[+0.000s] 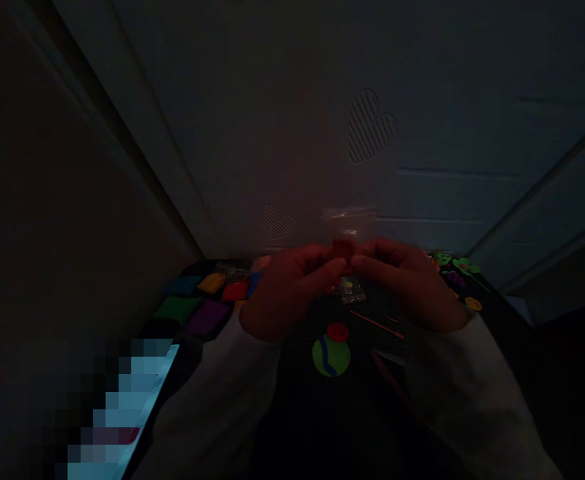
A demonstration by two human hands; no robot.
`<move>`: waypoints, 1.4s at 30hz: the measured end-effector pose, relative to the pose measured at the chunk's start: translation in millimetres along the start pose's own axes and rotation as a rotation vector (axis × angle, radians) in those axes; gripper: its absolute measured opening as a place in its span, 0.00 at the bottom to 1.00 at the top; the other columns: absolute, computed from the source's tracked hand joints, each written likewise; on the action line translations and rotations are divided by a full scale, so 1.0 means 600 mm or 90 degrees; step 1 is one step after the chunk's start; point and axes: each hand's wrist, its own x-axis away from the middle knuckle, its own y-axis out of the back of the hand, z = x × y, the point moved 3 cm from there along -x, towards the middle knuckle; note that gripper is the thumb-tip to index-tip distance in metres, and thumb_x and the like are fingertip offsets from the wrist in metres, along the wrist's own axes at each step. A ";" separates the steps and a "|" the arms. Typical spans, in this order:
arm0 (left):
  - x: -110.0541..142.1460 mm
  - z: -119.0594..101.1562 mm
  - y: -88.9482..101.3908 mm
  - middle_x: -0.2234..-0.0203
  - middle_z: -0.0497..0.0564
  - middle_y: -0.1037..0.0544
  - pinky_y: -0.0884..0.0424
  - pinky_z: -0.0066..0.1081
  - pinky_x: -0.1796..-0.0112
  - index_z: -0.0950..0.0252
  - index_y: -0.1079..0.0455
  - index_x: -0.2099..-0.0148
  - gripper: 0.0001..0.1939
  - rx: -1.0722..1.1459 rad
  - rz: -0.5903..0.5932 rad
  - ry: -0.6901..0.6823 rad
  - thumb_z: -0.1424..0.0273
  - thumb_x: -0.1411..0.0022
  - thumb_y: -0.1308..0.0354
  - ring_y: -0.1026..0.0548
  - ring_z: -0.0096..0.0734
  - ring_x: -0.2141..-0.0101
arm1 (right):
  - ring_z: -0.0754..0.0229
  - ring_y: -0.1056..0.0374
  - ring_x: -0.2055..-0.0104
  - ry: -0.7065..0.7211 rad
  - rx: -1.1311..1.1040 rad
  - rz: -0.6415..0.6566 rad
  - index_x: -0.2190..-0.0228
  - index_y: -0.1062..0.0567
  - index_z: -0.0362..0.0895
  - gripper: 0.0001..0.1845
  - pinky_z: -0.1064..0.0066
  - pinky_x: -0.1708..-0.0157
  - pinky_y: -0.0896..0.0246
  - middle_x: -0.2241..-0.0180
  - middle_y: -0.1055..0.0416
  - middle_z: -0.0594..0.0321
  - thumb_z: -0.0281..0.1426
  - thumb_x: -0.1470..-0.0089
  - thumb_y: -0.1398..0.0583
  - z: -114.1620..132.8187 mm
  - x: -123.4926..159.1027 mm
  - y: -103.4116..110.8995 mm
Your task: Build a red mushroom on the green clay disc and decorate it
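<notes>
My left hand (pixel 292 283) and my right hand (pixel 410 280) are raised close together above the dark table, fingers and thumbs pinched on a small clear zip bag (pixel 350 225). A reddish lump, seemingly modelling clay (pixel 343 251), shows in the bag between my fingertips. Another small clear packet (pixel 352 291) lies just below my hands. Nearer me rests a flat green disc (pixel 340 357) crossed by a wavy blue strip (pixel 325 353). A small red round piece (pixel 337 332) touches its upper edge. The dim light blurs fine detail.
Colored packets, such as a purple one (pixel 208 316) and a green one (pixel 176 309), lie at left beside a bright screen (pixel 137 393). A thin pink stick (pixel 377 325) and a pointed blade-like tool (pixel 388 358) lie at right. Green flower shapes (pixel 466 266) sit farther right.
</notes>
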 end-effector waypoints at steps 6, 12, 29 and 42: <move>-0.003 0.011 0.006 0.82 0.44 0.30 0.40 0.20 0.79 0.67 0.32 0.72 0.12 0.018 0.018 0.017 0.63 0.44 0.47 0.34 0.19 0.80 | 0.73 0.40 0.77 -0.017 -0.008 0.016 0.78 0.31 0.42 0.07 0.79 0.76 0.47 0.80 0.35 0.72 0.31 0.51 0.41 -0.004 0.003 0.004; -0.010 0.021 0.007 0.77 0.44 0.26 0.39 0.18 0.79 0.65 0.31 0.67 0.09 0.119 -0.006 0.026 0.64 0.46 0.44 0.32 0.17 0.78 | 0.68 0.40 0.74 -0.061 0.121 0.046 0.75 0.30 0.41 0.08 0.74 0.72 0.46 0.76 0.34 0.67 0.34 0.53 0.41 -0.012 -0.002 0.002; -0.013 0.023 0.000 0.76 0.46 0.25 0.36 0.20 0.77 0.65 0.31 0.64 0.11 0.178 -0.112 -0.002 0.63 0.46 0.44 0.30 0.21 0.76 | 0.70 0.39 0.75 -0.023 0.044 0.042 0.76 0.30 0.41 0.09 0.75 0.73 0.45 0.77 0.33 0.67 0.35 0.52 0.41 -0.017 -0.005 -0.003; -0.017 0.029 0.013 0.70 0.49 0.23 0.32 0.24 0.70 0.66 0.28 0.64 0.11 0.065 -0.029 0.035 0.65 0.48 0.43 0.27 0.25 0.70 | 0.65 0.37 0.70 -0.080 0.158 0.103 0.71 0.31 0.41 0.15 0.71 0.69 0.42 0.71 0.32 0.64 0.40 0.57 0.38 -0.033 -0.004 -0.007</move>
